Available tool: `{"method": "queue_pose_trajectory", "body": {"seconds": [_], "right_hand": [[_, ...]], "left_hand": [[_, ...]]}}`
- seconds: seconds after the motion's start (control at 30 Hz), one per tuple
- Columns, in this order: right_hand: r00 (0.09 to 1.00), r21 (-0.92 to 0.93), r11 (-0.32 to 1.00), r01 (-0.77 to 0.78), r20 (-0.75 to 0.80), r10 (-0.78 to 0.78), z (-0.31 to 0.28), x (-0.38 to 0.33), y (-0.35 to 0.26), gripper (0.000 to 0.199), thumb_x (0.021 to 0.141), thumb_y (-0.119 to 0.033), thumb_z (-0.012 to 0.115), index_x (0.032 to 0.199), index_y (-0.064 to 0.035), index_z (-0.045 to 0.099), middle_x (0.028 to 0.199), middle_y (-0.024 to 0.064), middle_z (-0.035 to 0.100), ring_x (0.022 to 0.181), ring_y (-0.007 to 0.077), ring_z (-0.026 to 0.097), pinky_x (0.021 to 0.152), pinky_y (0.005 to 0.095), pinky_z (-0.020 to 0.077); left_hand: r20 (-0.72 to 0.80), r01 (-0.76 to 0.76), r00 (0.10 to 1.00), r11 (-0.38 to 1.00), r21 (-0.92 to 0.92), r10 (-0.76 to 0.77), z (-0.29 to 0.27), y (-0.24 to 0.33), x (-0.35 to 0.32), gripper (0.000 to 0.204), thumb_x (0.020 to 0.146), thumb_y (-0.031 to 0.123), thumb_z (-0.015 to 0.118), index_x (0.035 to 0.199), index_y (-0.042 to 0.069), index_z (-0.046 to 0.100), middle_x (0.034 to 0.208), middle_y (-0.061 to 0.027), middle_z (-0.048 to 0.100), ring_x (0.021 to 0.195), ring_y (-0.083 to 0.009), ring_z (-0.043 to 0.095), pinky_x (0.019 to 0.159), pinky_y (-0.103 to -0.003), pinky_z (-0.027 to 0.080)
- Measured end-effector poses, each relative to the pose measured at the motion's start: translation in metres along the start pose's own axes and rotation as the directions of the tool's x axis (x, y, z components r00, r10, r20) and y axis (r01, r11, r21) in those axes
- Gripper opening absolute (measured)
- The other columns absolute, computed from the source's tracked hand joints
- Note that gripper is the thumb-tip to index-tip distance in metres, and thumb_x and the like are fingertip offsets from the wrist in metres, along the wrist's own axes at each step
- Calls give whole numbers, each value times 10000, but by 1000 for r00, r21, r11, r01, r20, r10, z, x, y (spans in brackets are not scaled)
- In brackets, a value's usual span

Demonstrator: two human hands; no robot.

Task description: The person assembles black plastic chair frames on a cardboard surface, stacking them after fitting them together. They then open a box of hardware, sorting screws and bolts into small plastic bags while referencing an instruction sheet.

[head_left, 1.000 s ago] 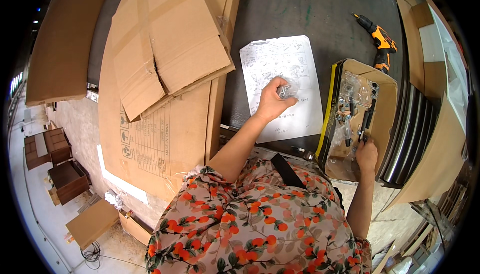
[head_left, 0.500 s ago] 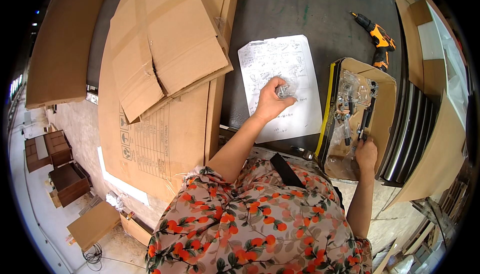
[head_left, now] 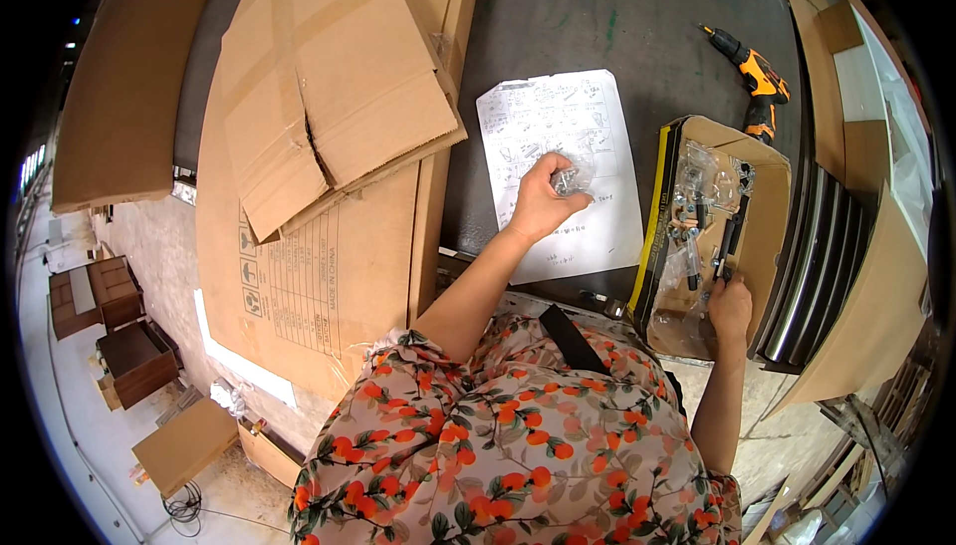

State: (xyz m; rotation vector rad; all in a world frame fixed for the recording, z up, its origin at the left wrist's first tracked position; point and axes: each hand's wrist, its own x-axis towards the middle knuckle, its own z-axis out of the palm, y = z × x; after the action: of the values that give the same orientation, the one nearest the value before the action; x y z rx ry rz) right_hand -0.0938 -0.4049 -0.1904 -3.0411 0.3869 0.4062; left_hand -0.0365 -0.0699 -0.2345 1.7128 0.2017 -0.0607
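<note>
Item 1: left hand [head_left: 543, 208]. Its grip is clamped on a small clear bag of metal hardware [head_left: 571, 179], pinched between thumb and fingers. Hand and bag sit over the instruction sheet [head_left: 588, 236], near its middle; whether the bag touches the paper cannot be told.

Item 2: right hand [head_left: 730, 308]. It rests at the near end of the open cardboard box [head_left: 765, 246]; the fingers curl onto a slim black tool [head_left: 732, 231] lying inside. Whether the grip is fully closed round it cannot be told.

Item 3: black tool. Its long axis runs away from the person, from the right hand toward the far end of the box. The right hand is much the nearer; the left is well apart, on the other side of the box's yellow-edged wall.

Item 4: box contents. Further clear bags of fittings [head_left: 697, 196] lie beside the tool.

Item 5: desk [head_left: 597, 7], dark, carrying sheet and box.

Item 6: orange and black cordless drill [head_left: 752, 72], lying beyond the box, untouched.

Item 7: flattened cardboard sheets [head_left: 319, 117], left of the instruction sheet.
</note>
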Motion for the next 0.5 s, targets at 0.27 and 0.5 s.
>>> {"method": "queue_pose_trajectory", "body": {"seconds": [0.27, 0.5], "right_hand": [[1000, -7, 1000, 11, -10, -11, -1, 0, -1, 253, 835, -188, 540, 884, 55, 491, 783, 279, 614, 756, 430, 616, 665, 490, 504], [1000, 0, 1000, 4, -11, -4, 4, 1, 0, 264, 841, -194, 528, 893, 63, 493, 781, 277, 616, 748, 432, 616, 664, 491, 504]], "left_hand": [[-7, -13, 1000, 1000, -2, 13, -1, 1, 0, 369, 609, 78, 764, 889, 31, 527, 847, -33, 557, 808, -125, 515, 740, -257, 434], [-11, -66, 998, 998, 19, 67, 1, -6, 1, 330, 615, 70, 738, 874, 30, 538, 852, -41, 559, 797, -128, 524, 722, -261, 444]]}}
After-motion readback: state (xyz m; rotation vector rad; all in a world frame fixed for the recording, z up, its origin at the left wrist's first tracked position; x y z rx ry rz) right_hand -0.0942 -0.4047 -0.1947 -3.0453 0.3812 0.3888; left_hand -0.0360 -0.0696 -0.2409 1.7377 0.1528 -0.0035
